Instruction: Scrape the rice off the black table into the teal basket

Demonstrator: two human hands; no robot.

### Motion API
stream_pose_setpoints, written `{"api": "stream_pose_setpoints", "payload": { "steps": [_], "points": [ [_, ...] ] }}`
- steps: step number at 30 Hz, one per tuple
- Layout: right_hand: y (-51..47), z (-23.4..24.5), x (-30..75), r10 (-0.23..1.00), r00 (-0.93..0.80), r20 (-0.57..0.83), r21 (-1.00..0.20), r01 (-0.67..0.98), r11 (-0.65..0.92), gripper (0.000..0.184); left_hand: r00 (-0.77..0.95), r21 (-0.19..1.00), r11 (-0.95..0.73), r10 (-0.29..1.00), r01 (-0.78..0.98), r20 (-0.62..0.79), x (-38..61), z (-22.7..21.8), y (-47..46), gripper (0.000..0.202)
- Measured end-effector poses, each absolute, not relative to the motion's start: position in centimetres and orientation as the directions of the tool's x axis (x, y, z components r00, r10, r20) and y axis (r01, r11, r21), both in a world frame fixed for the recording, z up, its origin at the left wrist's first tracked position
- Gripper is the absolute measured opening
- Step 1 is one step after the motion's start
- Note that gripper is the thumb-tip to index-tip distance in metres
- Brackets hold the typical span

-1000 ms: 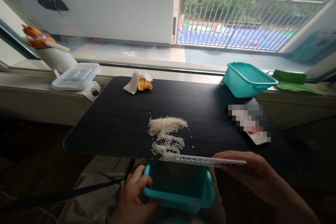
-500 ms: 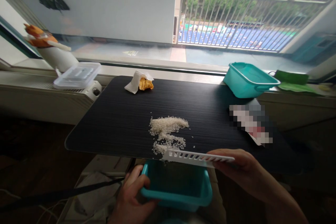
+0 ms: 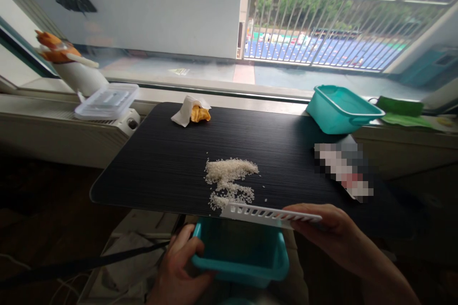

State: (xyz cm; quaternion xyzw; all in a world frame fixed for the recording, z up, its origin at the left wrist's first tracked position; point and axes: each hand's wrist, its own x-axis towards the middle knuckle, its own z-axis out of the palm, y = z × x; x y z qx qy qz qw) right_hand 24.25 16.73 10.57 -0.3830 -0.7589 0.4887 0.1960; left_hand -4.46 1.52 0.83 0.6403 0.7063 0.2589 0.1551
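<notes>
My left hand (image 3: 184, 262) grips the left side of a teal plastic bin (image 3: 243, 269), held just below the front edge of the black table (image 3: 143, 162). Fingers of my right hand (image 3: 325, 228) are closed on the right end of a white slotted plastic strip (image 3: 261, 214). The strip lies along the table's front edge, above the bin's opening. Its left end touches the nearest grains of a scattered pile of white rice (image 3: 229, 171). The bin's inside is dark, so its contents are hard to make out.
A second teal bin (image 3: 343, 109) stands at the back right, near a pixelated flat item (image 3: 345, 171). White tissue with a yellow cloth-like piece (image 3: 200, 113) lies at the back left. A clear plastic lid (image 3: 107, 101) rests on the heater beside the table.
A few grains at the strip's left end have gone from the table edge. Both hands hold nearly the same places; the view has shifted slightly.
</notes>
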Motion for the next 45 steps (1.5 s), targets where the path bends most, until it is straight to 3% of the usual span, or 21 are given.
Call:
{"api": "stream_pose_setpoints", "payload": {
  "steps": [31,45],
  "points": [
    [16.4,9.9,28.4,0.899,-0.434,-0.049,-0.926,0.358,0.122,0.016,-0.121,0.608,0.057,0.991,0.792,0.064,-3.8,0.7,1.7,0.020],
    [16.9,9.9,27.3,0.872,-0.487,-0.053,-0.932,0.338,0.132,0.014,-0.123,0.577,0.035,0.986,0.816,0.115,-3.8,1.0,1.7,0.019]
  ]
}}
